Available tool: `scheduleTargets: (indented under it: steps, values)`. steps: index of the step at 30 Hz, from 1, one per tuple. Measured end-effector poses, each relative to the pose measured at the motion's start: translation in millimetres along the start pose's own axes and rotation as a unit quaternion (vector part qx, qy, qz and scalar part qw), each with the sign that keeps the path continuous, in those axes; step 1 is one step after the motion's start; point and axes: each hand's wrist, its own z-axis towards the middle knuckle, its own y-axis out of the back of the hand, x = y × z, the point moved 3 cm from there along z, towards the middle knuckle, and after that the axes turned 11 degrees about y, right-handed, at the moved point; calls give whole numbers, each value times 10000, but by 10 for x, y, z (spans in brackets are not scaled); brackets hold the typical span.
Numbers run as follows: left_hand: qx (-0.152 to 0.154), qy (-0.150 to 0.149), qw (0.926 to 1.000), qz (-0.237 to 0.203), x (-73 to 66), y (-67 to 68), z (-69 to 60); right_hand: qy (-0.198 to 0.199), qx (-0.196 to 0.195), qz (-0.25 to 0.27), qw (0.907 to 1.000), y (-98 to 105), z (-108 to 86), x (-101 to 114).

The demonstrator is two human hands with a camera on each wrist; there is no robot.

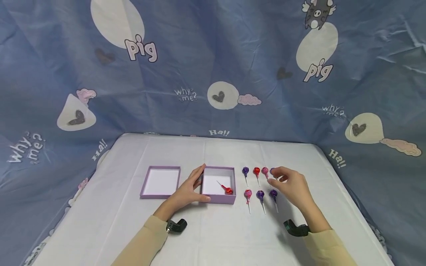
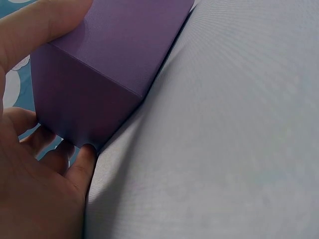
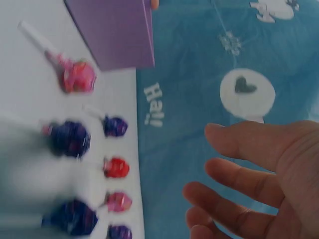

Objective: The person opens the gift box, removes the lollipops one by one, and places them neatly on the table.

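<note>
A purple open-topped box (image 1: pixel 218 199) stands on the table, and one red lollipop (image 1: pixel 228 190) lies inside it. My left hand (image 1: pixel 184 190) grips the box's left side; the left wrist view shows the thumb (image 2: pixel 55 22) on the front wall and the fingertips against the side wall. To the right, lollipops lie in two rows. The back row has a purple one (image 1: pixel 245 170), a red one (image 1: pixel 256 171), a pink one (image 1: pixel 264 170) and another purple one partly behind my fingers. Over that row's right end hovers my right hand (image 1: pixel 294 186), fingers apart and holding nothing.
The front row holds a pink lollipop (image 1: pixel 247 194) and two purple ones, the middle one (image 1: pixel 260 194) and the right one (image 1: pixel 273 194). Left of my left hand lies the purple-rimmed box lid (image 1: pixel 163 181), white inside up. A blue printed cloth (image 1: pixel 186 122) hangs behind the white table (image 1: pixel 213 232).
</note>
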Motion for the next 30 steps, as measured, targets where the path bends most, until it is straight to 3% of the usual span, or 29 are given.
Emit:
scheduleTargets:
  steps: [13,30]
  values:
    - [-42,-81,10000,-13,11,-18,3,553,267,469,9970,-290,238,418]
    - [-51,-64,10000,55,-1,3,-2,892,862,825,9888,-642,321,738]
